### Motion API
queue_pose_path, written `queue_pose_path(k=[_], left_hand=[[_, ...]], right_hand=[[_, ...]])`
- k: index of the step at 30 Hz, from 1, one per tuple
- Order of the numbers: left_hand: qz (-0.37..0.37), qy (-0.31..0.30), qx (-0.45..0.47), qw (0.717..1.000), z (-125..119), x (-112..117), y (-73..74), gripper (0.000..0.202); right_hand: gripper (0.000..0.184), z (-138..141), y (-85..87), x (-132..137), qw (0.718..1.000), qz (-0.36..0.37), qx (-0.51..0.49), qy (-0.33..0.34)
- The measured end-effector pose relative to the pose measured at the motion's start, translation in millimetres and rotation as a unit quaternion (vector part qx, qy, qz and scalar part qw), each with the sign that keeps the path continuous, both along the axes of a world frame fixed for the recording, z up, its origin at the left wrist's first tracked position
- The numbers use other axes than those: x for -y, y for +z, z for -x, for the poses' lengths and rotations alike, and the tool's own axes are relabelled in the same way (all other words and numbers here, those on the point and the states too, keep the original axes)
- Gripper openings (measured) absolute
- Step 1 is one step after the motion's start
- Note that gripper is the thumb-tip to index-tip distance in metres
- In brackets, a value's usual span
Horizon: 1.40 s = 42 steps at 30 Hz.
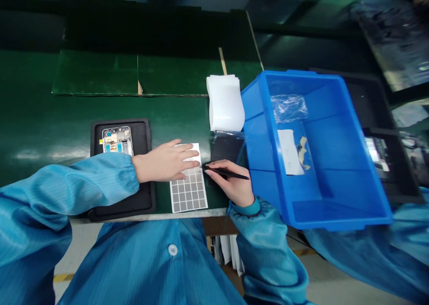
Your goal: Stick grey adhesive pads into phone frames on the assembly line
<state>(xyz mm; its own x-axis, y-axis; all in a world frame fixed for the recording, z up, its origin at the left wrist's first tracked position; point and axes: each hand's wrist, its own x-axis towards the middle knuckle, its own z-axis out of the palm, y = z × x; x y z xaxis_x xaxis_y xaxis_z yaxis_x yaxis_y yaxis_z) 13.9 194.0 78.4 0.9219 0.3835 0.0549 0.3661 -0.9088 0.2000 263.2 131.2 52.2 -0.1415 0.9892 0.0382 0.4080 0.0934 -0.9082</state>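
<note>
My left hand (166, 162) lies flat, fingers stretched out, on the upper part of a white sheet of grey square stickers (188, 190). My right hand (231, 182) pinches black tweezers (225, 173), whose tip touches the sheet's right edge beside my left fingertips. A black tray (142, 162) to the left holds an opened phone frame (117, 140); my left sleeve covers part of the tray.
A blue plastic bin (335, 206) at the right holds a clear bag, a white slip and tape scraps. A stack of white backing sheets (225, 102) lies behind the sticker sheet, with a dark pouch (226, 148) under it. Another person's blue sleeve (385, 251) is at lower right.
</note>
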Motion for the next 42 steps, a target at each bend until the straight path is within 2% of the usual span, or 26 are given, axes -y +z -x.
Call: queue_pose_path(k=[6,11,15,19,23,28,33,42], left_hand=[[-0.003,-0.002,0.002,1.000,0.0,0.4,0.0,0.051],[0.018,0.000,0.022,1.000,0.7,-2.0,-0.8,0.049],[0.087,-0.003,0.074,0.993,0.9,-1.9,8.6,0.044],[0.196,0.019,0.145,0.970,0.3,7.2,23.8,0.031],[0.253,0.057,0.148,0.954,1.0,15.3,29.2,0.012],[0.261,0.096,0.149,0.949,9.8,17.6,26.9,0.008],[0.290,0.144,0.171,0.930,22.0,19.4,30.9,0.007],[0.288,0.150,0.190,0.927,36.3,23.9,30.5,0.008]], right_hand=[[0.011,0.0,-0.1,-0.5,1.000,-0.007,0.004,-0.004],[0.010,-6.8,10.7,8.1,0.999,-0.020,-0.043,-0.011],[0.014,-7.1,24.2,17.2,0.997,-0.040,-0.067,-0.006],[0.016,3.4,33.4,20.3,0.995,-0.043,-0.085,0.028],[0.015,16.3,36.4,18.7,0.994,-0.046,-0.084,0.044],[0.012,28.5,35.9,15.8,0.996,-0.042,-0.073,0.033],[0.014,37.3,34.0,14.8,0.997,-0.031,-0.063,0.037],[0.012,53.7,37.3,11.2,0.998,-0.024,-0.045,0.031]])
